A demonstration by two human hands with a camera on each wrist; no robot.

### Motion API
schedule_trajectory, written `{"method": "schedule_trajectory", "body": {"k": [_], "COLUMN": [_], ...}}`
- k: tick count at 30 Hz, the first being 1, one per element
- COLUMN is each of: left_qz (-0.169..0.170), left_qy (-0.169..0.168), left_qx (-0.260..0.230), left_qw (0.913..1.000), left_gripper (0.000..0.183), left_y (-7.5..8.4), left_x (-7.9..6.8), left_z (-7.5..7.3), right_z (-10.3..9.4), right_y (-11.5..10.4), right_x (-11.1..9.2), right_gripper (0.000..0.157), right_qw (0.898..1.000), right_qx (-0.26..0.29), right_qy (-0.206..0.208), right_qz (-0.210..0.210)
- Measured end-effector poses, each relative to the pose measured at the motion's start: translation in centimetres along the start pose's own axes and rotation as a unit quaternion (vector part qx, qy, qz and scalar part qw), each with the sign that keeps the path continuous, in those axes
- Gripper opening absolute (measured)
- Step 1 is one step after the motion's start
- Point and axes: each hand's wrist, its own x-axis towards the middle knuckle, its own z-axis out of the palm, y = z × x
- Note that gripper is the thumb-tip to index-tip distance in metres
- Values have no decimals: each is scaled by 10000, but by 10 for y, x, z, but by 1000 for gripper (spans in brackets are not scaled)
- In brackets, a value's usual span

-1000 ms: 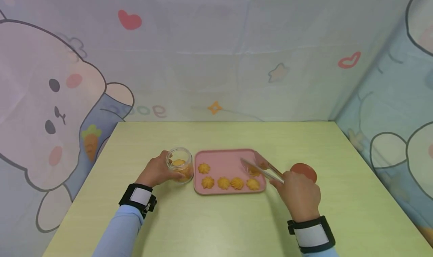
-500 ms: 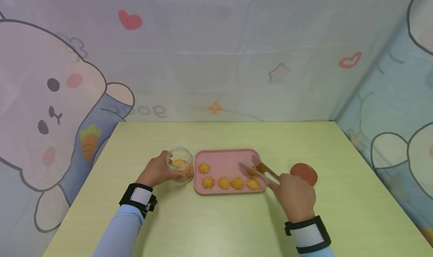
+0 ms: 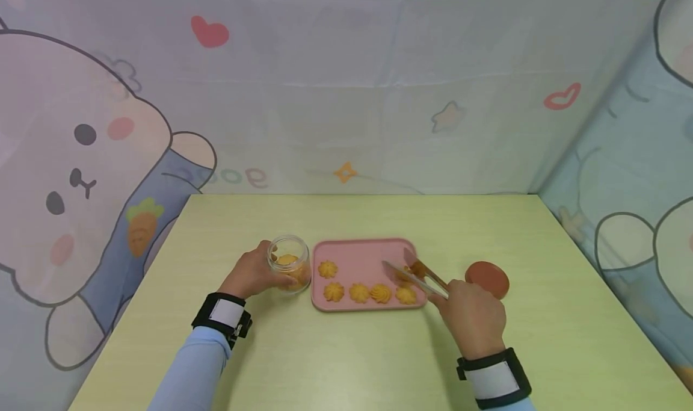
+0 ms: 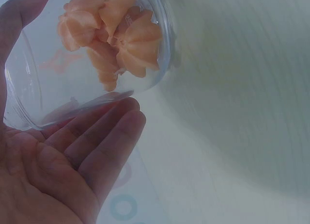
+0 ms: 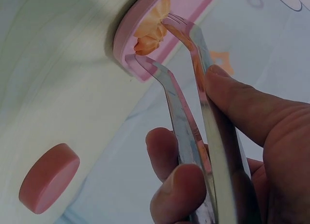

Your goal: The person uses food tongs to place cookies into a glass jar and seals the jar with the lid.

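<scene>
My left hand holds a glass jar upright, thumb on one side and fingers on the other. Flower-shaped cookies lie inside the jar, as the left wrist view shows. With my right hand I grip metal tongs between thumb and fingers. Their two tips reach over the right end of a pink tray, one on each side of a cookie. Several more cookies, among them a swirled one, sit along the tray's near edge and left side.
A round reddish-brown lid lies on the table right of the tray, just behind my right hand. The pale yellow table ends at a printed cloth backdrop.
My right hand has moved slightly left and the tongs' tips have come down around the cookie at the tray's right end. My left hand and the jar have stayed in place.
</scene>
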Motion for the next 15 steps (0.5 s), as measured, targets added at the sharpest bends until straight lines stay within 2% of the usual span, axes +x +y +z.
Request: {"method": "schedule_trajectory", "body": {"k": [8,15], "left_qz": [52,-32], "left_qy": [-9,-31], "left_qx": [-82,-112], "left_qw": [10000,9999], "left_gripper": [93,94], "left_y": [-3,-2], "left_x": [1,1], "left_z": [1,2], "right_z": [-1,0], "right_y": [-2,-3], "right_x": [-2,-3], "right_gripper": [43,42], "right_qw": [10000,10000], "right_qx": [55,-17], "right_qy": [-26,-61], "right_qz": [34,5]}}
